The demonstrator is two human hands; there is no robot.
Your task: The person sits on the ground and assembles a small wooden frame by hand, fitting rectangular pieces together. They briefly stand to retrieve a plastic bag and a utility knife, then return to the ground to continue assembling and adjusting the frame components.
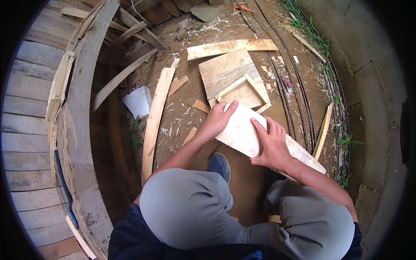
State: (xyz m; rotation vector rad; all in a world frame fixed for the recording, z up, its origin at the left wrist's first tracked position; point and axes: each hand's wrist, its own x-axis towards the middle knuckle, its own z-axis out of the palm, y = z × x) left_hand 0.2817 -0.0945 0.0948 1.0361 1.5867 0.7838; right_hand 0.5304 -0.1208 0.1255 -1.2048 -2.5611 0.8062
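Observation:
A pale, smooth wooden board [239, 130] is held slanting in front of my knees. Its far left edge lies in my left hand [220, 119], with the thumb over the top face. My right hand [274, 146] spans the board's middle, fingers on its upper face and thumb at the near edge. Past the right hand, pale wood [305, 158] runs toward the lower right; whether it is the same piece I cannot tell. Just beyond the board, a small frame of thin wooden strips [256, 89] rests on a square wooden panel [225, 71], partly covered.
A long plank [157, 117] lies on the dirt at left, another [232, 47] crosses behind the panel. Dark cables [299, 91] run along the right, near a concrete wall [377, 108]. A timber beam [80, 121] edges a plank deck [30, 143] at left. Wood shavings litter the ground.

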